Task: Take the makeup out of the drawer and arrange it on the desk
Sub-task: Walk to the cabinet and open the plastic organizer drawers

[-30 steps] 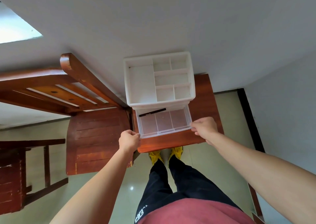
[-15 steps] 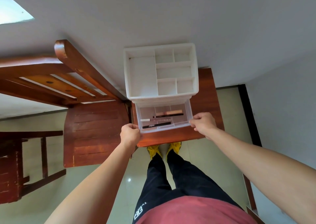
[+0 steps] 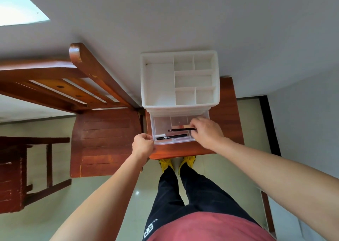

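The left grip [image 3: 144,145] is curling round the front left corner of the clear drawer [image 3: 161,124], which is standing pulled out of the white organizer [image 3: 159,82] on the small table [image 3: 231,115]. The right grip [image 3: 205,132] is reaching into the drawer's right side, its fingers curled and apparently pinching the right end of a thin black pencil [image 3: 181,129]. The pencil is lying flat in the drawer, between a pinkish tube [image 3: 180,126] behind it and a black pen [image 3: 173,137] in front. Its long axis is running left to right, nearly parallel to the drawer's front, and its pale tip is pointing left. To do this well, I judge the pinch should be firm, since a slim round pencil may roll. It should be lifted level and straight up over the drawer's wall while the left grip is bracing the drawer against sliding, leaving the other 2 items undisturbed.
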